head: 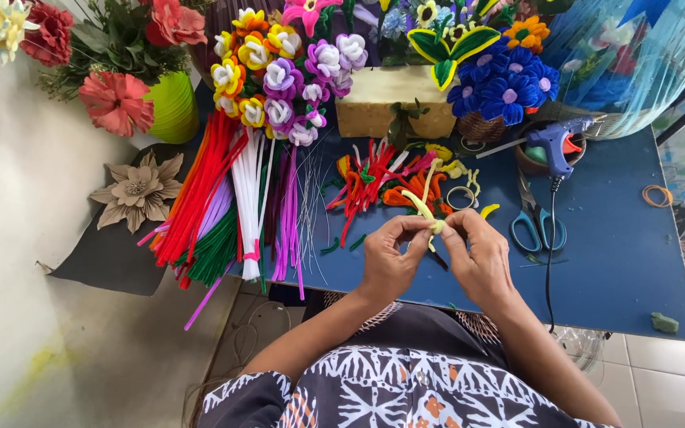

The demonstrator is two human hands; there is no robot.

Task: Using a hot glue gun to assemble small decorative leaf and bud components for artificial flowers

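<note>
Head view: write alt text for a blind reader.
Two hands, left hand and right hand, pinch a yellow pipe cleaner over a blue table with pipe cleaner bundles, scissors and a glue gun.

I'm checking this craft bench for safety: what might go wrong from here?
The glue gun rests in a bowl with its cord trailing off the table edge beside the right hand; a snag might pull it down. Both hands twist a yellow pipe cleaner; its wire ends may prick the left hand.
</note>
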